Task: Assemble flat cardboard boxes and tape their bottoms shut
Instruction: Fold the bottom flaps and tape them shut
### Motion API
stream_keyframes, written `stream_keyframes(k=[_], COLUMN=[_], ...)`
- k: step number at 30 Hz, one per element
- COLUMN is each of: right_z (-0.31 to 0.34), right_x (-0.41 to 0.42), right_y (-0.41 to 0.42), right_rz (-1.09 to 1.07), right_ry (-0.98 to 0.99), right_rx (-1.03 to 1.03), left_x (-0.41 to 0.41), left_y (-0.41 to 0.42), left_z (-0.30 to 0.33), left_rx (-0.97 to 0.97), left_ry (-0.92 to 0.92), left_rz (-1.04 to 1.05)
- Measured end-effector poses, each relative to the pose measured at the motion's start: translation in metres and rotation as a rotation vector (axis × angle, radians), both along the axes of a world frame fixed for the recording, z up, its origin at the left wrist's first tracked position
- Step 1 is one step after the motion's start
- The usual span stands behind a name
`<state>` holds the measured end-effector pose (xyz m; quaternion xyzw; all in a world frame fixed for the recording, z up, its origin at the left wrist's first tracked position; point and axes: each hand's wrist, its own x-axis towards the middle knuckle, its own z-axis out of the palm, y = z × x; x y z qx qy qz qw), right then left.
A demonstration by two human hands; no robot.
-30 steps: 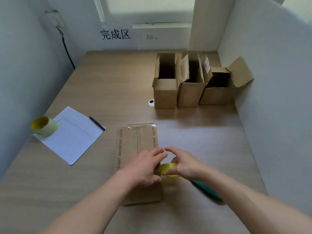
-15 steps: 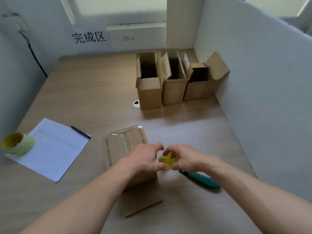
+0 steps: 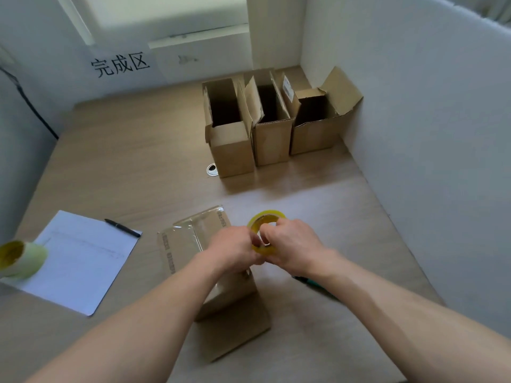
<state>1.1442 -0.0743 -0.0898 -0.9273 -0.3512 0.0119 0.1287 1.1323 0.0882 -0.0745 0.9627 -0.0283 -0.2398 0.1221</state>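
Yellow tape roll (image 3: pixel 266 220): thin ring, translucent, raised on edge above the worktop, gripped at its near rim by both hands.

Flat cardboard box (image 3: pixel 193 244): brown, collapsed, lying on the worktop under the hands; far end covered in clear glossy tape, printed strip along its left edge.

Three assembled boxes (image 3: pixel 233 150), (image 3: pixel 272 143), (image 3: pixel 313 136): upright in a row near the far right corner, side by side, top flaps open, interiors dark.

On the wooden table (image 3: pixel 132 150) in front of me lie flattened cardboard boxes (image 3: pixel 190 244), three upright open boxes (image 3: pixel 272 139), a paper sheet (image 3: pixel 80 258) with a pen (image 3: pixel 123 228), and a tape roll (image 3: pixel 19 257).
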Motion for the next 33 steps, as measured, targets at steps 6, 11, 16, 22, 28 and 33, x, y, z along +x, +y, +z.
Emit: stream_keyframes(k=[6,11,16,22,28,33], right_z=[-0.036,-0.085,-0.078,-0.068,-0.055,-0.054], right_x=[-0.046,-0.106,-0.139,-0.165,-0.159,-0.151], right_y=[-0.062,-0.127,-0.108,-0.076,-0.059,-0.045], right_rz=[-0.317,-0.645,-0.683,-0.651,-0.547,-0.527], right_ry=[0.009,0.289,0.469,0.53,0.501,0.528], right_rx=[0.318,-0.218,0.392,0.787,0.713,0.668], left_x=[-0.003,-0.001,-0.002,-0.003,-0.003,-0.003], left_y=[0.002,0.005,0.004,0.004,0.004,0.006], left_z=[-0.008,-0.007,-0.005,-0.004,-0.003,-0.005], left_rx=[-0.07,-0.181,-0.229,-0.248,-0.251,-0.262], left_ry=[-0.012,0.048,0.051,0.055,0.049,0.047], left_rz=[0.166,0.25,0.278,0.272,0.262,0.258])
